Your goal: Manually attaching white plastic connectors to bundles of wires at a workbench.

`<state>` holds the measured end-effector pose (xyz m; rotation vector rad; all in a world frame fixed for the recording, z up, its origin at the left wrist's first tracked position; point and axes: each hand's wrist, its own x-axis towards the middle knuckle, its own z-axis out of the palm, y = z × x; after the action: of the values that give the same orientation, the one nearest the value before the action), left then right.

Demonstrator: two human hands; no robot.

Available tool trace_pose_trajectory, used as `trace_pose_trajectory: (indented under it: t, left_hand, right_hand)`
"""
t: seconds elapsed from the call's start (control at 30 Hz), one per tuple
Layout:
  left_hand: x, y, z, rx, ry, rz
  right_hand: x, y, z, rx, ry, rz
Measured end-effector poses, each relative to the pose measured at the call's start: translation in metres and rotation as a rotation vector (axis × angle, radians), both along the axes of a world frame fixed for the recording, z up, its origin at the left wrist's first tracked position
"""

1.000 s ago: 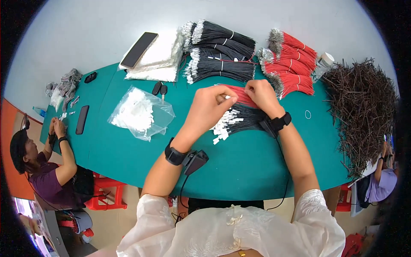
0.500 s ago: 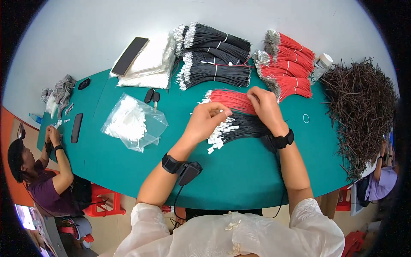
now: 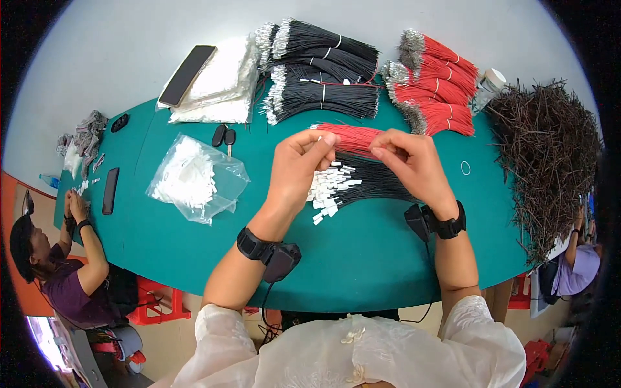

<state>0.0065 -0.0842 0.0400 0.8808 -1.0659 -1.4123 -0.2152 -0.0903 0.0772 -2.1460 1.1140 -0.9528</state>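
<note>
My left hand (image 3: 299, 165) is closed in a pinch, with a bit of a small white connector (image 3: 320, 138) showing at its fingertips. Level with it, my right hand (image 3: 417, 165) has thumb and forefinger pressed together beside the red wires; what they pinch is too fine to make out. Between and behind the hands lies a loose bundle of red wires (image 3: 352, 137). Just below it rests a bundle of black wires (image 3: 378, 182), whose left ends carry white connectors (image 3: 330, 189) fanned out on the green table (image 3: 362, 258).
Tied black wire bundles (image 3: 323, 100) and red ones (image 3: 440, 87) are stacked at the back. A bag of white connectors (image 3: 191, 178), keys (image 3: 223, 137) and a phone on white packs (image 3: 189, 74) lie left. Dark strands (image 3: 543, 161) heap up right. A co-worker (image 3: 65, 271) sits far left.
Both hands have risen slightly from the bundles, and the right has shifted a little to the right. The left wrist has turned more upright. The whole view has shifted slightly.
</note>
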Motion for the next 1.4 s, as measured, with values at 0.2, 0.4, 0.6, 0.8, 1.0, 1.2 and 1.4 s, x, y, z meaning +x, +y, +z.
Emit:
trace_pose_trajectory:
  t: [0.2, 0.4, 0.6, 0.8, 1.0, 1.2, 1.4]
  left_hand:
    - [-0.004, 0.002, -0.003, -0.023, 0.038, 0.043]
    - [-0.003, 0.007, 0.004, -0.027, 0.104, 0.074]
    - [-0.013, 0.018, 0.010, -0.141, -0.193, -0.013]
    - [-0.025, 0.028, 0.019, -0.155, -0.046, -0.016]
    - [-0.013, 0.023, 0.018, -0.111, -0.010, -0.085]
    - [-0.012, 0.023, 0.018, -0.097, 0.003, -0.071]
    - [-0.012, 0.023, 0.016, -0.094, 0.008, -0.114]
  right_hand:
    - [-0.003, -0.001, -0.005, 0.065, -0.209, -0.055]
    - [-0.006, 0.004, 0.003, 0.131, -0.175, -0.001]
    - [0.003, 0.012, 0.005, 0.215, -0.162, 0.054]
    - [0.009, 0.016, 0.006, 0.073, -0.263, -0.025]
    - [0.008, 0.022, 0.016, -0.104, -0.269, -0.046]
    - [0.008, 0.021, 0.014, -0.199, -0.187, -0.032]
    - [0.013, 0.024, 0.013, -0.231, -0.217, -0.025]
